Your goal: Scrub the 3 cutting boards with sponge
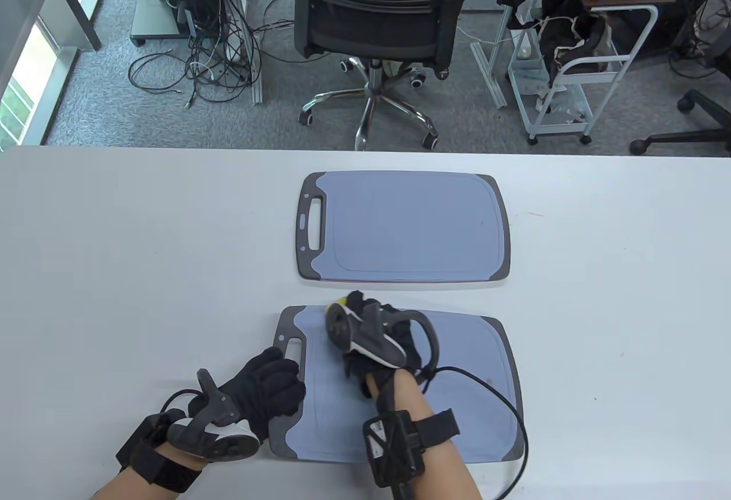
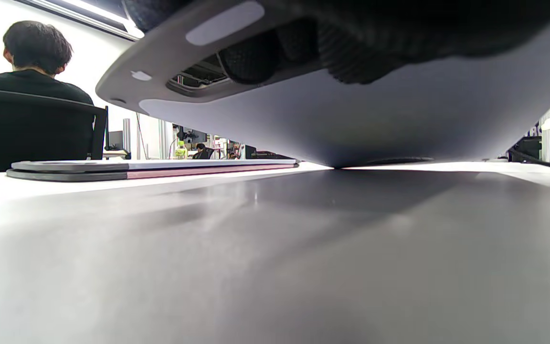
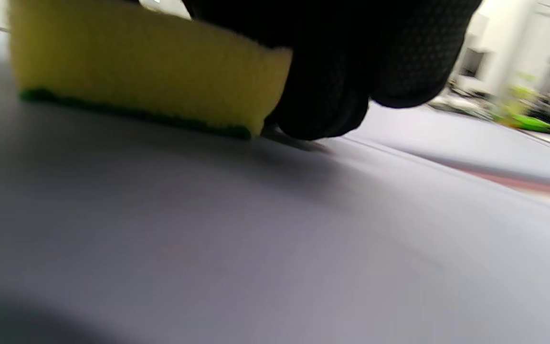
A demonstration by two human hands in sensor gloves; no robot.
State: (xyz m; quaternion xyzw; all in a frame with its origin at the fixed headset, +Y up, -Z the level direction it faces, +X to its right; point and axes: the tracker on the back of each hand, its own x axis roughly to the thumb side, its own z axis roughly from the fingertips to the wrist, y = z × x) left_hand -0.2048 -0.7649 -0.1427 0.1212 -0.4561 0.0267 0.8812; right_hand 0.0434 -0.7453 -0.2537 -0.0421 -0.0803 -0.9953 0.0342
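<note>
A blue-grey cutting board (image 1: 468,374) with dark ends lies near the table's front edge. My left hand (image 1: 274,380) grips its left handle end. From below, that end (image 2: 351,124) is tilted up off the table, with fingers (image 2: 256,57) showing at the handle slot. My right hand (image 1: 371,323) holds a yellow sponge (image 1: 337,303) at the board's far left part. Its green side (image 3: 146,67) presses on the board surface (image 3: 256,239), held by gloved fingertips (image 3: 332,71). A second board (image 1: 411,226) lies farther back. In the left wrist view it is a flat stack (image 2: 151,168) with a pink layer underneath.
The white table (image 1: 114,271) stretches to both sides. A cable (image 1: 502,391) loops from my right wrist over the near board's right half. Beyond the far edge stand an office chair (image 1: 377,20) and a white cart (image 1: 571,66). A seated person (image 2: 31,62) shows in the left wrist view.
</note>
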